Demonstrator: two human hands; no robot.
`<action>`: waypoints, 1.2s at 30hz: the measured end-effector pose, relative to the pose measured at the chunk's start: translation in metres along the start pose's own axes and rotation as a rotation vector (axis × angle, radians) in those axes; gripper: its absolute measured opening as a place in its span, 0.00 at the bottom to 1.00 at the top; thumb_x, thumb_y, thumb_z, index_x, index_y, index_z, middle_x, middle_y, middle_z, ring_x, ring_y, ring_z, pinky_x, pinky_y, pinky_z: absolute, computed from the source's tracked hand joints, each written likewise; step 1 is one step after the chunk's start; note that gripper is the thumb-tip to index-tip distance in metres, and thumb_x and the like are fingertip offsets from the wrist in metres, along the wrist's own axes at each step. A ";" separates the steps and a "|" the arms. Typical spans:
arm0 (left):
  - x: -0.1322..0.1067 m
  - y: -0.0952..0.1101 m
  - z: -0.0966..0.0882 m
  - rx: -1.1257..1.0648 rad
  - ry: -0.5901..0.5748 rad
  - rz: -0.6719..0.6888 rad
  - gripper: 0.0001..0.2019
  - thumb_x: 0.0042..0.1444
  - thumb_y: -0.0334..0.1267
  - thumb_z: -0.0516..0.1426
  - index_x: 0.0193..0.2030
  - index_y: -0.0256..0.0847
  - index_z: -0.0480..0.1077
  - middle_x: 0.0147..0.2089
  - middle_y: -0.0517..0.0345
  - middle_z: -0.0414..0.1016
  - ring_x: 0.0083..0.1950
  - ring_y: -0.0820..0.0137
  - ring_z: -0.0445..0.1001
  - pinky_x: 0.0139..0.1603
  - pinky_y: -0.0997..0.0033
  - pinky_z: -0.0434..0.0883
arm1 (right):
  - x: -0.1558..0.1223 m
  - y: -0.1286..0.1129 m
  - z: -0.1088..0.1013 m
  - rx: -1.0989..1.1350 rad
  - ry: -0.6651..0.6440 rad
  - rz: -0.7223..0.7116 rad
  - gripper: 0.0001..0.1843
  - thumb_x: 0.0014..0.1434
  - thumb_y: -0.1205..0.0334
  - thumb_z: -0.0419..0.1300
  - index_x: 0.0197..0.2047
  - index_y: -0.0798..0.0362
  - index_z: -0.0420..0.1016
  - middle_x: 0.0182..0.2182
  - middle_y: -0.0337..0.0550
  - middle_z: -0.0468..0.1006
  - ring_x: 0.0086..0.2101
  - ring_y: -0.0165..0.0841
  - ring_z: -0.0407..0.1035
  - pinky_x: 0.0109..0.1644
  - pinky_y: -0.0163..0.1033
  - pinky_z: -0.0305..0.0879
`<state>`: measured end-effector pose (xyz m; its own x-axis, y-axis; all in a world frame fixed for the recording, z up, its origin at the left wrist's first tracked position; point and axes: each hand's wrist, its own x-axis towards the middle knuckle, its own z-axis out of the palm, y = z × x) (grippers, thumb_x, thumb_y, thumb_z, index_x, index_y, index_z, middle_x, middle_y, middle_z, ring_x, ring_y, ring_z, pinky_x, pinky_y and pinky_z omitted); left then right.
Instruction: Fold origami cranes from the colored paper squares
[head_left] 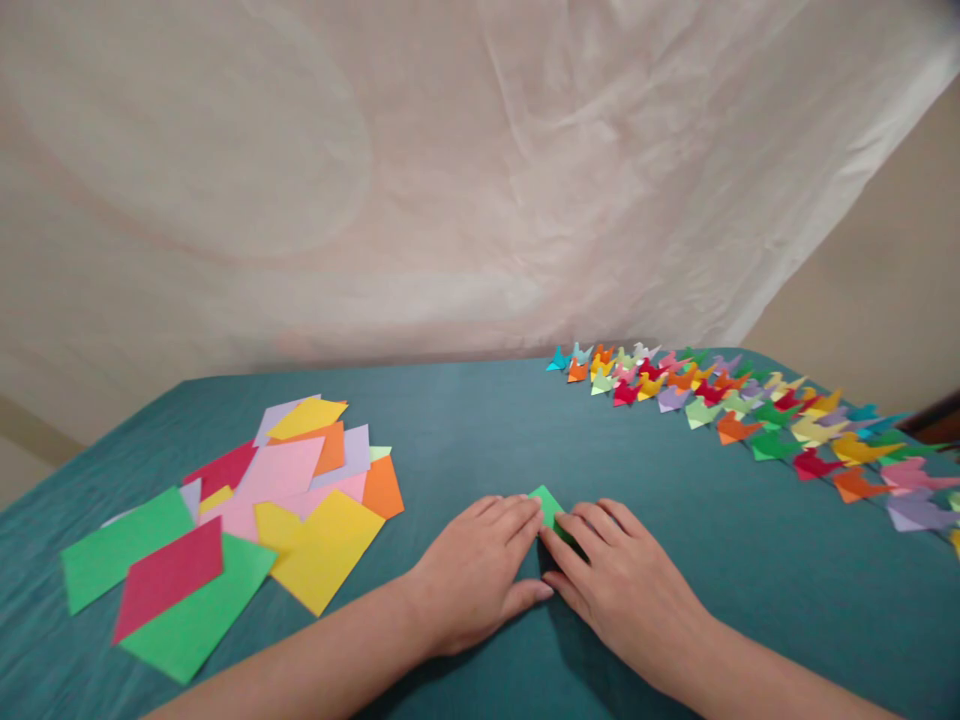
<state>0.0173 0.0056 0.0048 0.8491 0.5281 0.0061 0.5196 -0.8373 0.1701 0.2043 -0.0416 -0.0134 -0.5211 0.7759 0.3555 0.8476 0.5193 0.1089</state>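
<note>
A small folded piece of green paper (547, 505) lies on the table between my hands. My left hand (484, 560) has its fingers pressed together over the paper's left side, holding it down, with the thumb stretched toward my other hand. From the right, my right hand (611, 570) grips the same paper with bent fingers, its index fingertip close to the left fingertips. Fingers cover much of the paper, so its full shape is hidden.
Loose coloured paper sheets (285, 470) overlap in a pile on the left. Several rows of folded paper birds (735, 428) stand along the right side. A dark teal cloth (457, 430) covers the table, and a pale hanging sheet (450, 180) closes off the back.
</note>
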 end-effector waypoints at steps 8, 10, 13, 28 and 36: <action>0.001 -0.001 0.004 0.028 0.017 0.016 0.30 0.61 0.55 0.44 0.62 0.35 0.54 0.64 0.48 0.56 0.64 0.62 0.54 0.63 0.60 0.51 | -0.002 -0.002 -0.001 -0.068 -0.007 -0.025 0.18 0.54 0.56 0.61 0.45 0.56 0.73 0.40 0.47 0.75 0.43 0.41 0.63 0.51 0.49 0.53; 0.001 -0.001 0.005 0.037 0.020 0.021 0.30 0.60 0.55 0.44 0.62 0.36 0.54 0.64 0.49 0.57 0.64 0.62 0.54 0.63 0.60 0.51 | -0.002 -0.002 -0.001 -0.087 -0.005 -0.041 0.18 0.55 0.55 0.61 0.45 0.57 0.73 0.40 0.48 0.75 0.43 0.42 0.63 0.51 0.49 0.53; 0.001 -0.001 0.005 0.050 0.025 0.020 0.30 0.60 0.55 0.45 0.62 0.36 0.55 0.64 0.48 0.57 0.64 0.62 0.54 0.63 0.61 0.51 | -0.003 -0.001 -0.001 -0.110 -0.018 -0.080 0.18 0.56 0.55 0.60 0.45 0.59 0.74 0.42 0.50 0.75 0.44 0.43 0.63 0.51 0.50 0.53; -0.001 -0.003 0.009 0.056 0.029 0.018 0.32 0.59 0.57 0.45 0.62 0.36 0.53 0.65 0.49 0.54 0.65 0.62 0.53 0.63 0.61 0.50 | -0.015 0.003 -0.019 -0.157 -0.209 0.017 0.16 0.50 0.50 0.64 0.35 0.55 0.78 0.38 0.48 0.77 0.42 0.43 0.64 0.43 0.47 0.59; -0.001 -0.003 0.006 0.049 0.024 0.022 0.32 0.59 0.58 0.44 0.63 0.36 0.53 0.65 0.48 0.55 0.64 0.62 0.54 0.63 0.61 0.52 | -0.015 0.014 -0.026 -0.083 -0.181 0.040 0.09 0.48 0.55 0.66 0.29 0.52 0.77 0.33 0.44 0.77 0.37 0.40 0.66 0.38 0.44 0.59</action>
<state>0.0158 0.0064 -0.0020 0.8584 0.5119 0.0327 0.5050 -0.8546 0.1212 0.2267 -0.0554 0.0069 -0.4902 0.8509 0.1890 0.8694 0.4616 0.1765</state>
